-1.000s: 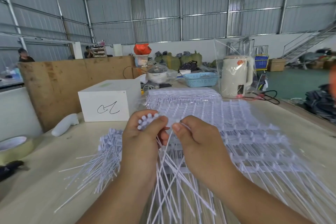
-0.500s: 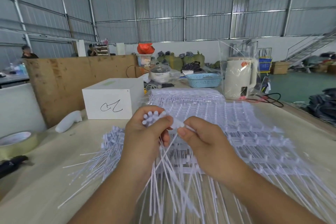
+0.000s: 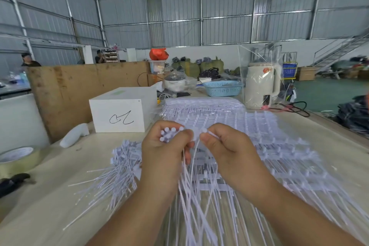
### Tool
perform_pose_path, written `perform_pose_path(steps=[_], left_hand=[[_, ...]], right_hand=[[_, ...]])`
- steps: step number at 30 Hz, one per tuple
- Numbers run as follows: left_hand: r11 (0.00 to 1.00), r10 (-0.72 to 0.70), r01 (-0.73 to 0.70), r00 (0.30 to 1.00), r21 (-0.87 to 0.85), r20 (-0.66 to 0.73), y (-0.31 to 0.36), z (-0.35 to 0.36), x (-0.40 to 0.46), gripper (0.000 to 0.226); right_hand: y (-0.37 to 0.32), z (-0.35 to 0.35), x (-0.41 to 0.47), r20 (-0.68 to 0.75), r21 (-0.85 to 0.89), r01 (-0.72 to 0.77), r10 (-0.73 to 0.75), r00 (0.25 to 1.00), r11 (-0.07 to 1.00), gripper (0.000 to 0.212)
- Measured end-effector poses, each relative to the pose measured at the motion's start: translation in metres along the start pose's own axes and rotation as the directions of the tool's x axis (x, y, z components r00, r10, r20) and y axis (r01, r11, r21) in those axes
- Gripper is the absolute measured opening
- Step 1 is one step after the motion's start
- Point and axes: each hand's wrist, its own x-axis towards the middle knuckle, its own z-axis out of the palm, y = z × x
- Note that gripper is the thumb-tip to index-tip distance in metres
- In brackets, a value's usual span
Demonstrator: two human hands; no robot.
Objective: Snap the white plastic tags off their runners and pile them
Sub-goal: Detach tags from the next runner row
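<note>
While the left hand (image 3: 162, 158) grips a bundle of loose tags (image 3: 169, 136) in curled fingers, their round white heads poking out above the fist and their thin tails hanging down toward the camera, the right hand (image 3: 229, 152) pinches the head of a single tag (image 3: 204, 130) between thumb and forefinger, just right of the bundle. Both hands hover above the table (image 3: 44, 205), a little nearer the camera than the white box (image 3: 119, 116) with a black scribble on its front. The pile of snapped-off tags (image 3: 121, 168) lies on the table in front of the box, just left of the left hand, tails fanned toward the camera. The sheets of tags on their runners (image 3: 259, 146) spread to the right of the box, beneath and beyond the hands. Left of the box lies a white handle-shaped object (image 3: 74, 135), and further left a roll of tape (image 3: 19, 158). Behind and right of the box stand a blue basket (image 3: 222, 88) and a white kettle (image 3: 261, 85) wrapped in clear plastic.
</note>
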Motion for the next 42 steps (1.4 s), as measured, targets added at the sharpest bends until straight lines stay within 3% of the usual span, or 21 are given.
perform_pose_path(steps=[4,5,6,8,11,12,15,20,24,31,35,37,39,42], left_hand=[[1.000,-0.028,0.027,0.997,-0.013,-0.071,0.001,-0.005,0.002,0.025],[0.998,-0.048,0.046,0.995,-0.032,-0.081,0.003,-0.009,0.007,0.024],[0.997,-0.066,0.063,0.995,-0.045,-0.076,0.004,-0.014,0.012,0.023],[0.996,-0.088,0.088,0.996,0.013,-0.001,0.005,-0.020,0.017,0.023],[0.988,-0.129,0.107,0.970,0.112,0.208,0.000,-0.015,0.011,0.020],[0.988,-0.138,0.115,0.955,0.102,0.262,-0.001,-0.014,0.008,0.018],[0.987,-0.160,0.152,0.920,0.052,0.359,0.000,-0.013,0.005,0.017],[0.974,-0.220,0.217,0.865,0.059,0.451,-0.003,-0.017,0.006,0.017],[0.981,-0.196,0.171,0.823,0.096,0.532,-0.007,-0.017,0.004,0.021],[0.970,-0.241,0.205,0.840,0.128,0.487,-0.011,-0.015,0.005,0.021],[0.973,-0.211,0.165,0.915,0.159,0.345,-0.011,-0.013,0.006,0.017],[0.979,-0.181,0.146,0.948,0.145,0.263,-0.010,-0.013,0.008,0.018],[0.982,-0.154,0.126,0.966,0.141,0.209,-0.009,-0.014,0.009,0.022],[0.968,-0.113,0.056,0.967,0.243,0.226,-0.007,-0.013,0.006,0.025]], right_hand=[[0.002,-0.012,0.009,-0.271,0.046,-0.110,0.118,0.955,0.993,0.038],[0.004,-0.021,0.011,-0.275,0.061,-0.120,0.132,0.952,0.991,0.039],[0.006,-0.028,0.011,-0.219,0.078,-0.120,0.135,0.966,0.990,0.038],[0.009,-0.032,0.007,0.025,0.090,-0.123,0.121,0.992,0.988,0.031],[0.011,-0.024,0.001,0.342,0.096,-0.113,0.074,0.937,0.989,0.002],[0.011,-0.022,0.000,0.380,0.080,-0.102,0.064,0.923,0.992,0.010],[0.011,-0.024,0.000,0.365,0.034,-0.065,0.049,0.930,0.997,0.026],[0.010,-0.023,0.000,0.361,-0.024,-0.017,0.024,0.932,1.000,0.032],[0.013,-0.022,0.000,0.397,-0.104,0.023,0.020,0.917,0.994,0.038],[0.017,-0.022,-0.001,0.379,-0.130,0.032,0.019,0.925,0.991,0.037],[0.016,-0.019,-0.001,0.353,-0.052,-0.025,0.042,0.935,0.998,0.049],[0.016,-0.022,0.001,0.301,-0.032,-0.059,0.066,0.951,0.998,0.039],[0.018,-0.025,0.003,0.259,-0.069,-0.066,0.082,0.962,0.995,0.015],[0.021,-0.025,0.003,0.282,-0.077,-0.062,0.081,0.956,0.995,0.030]])
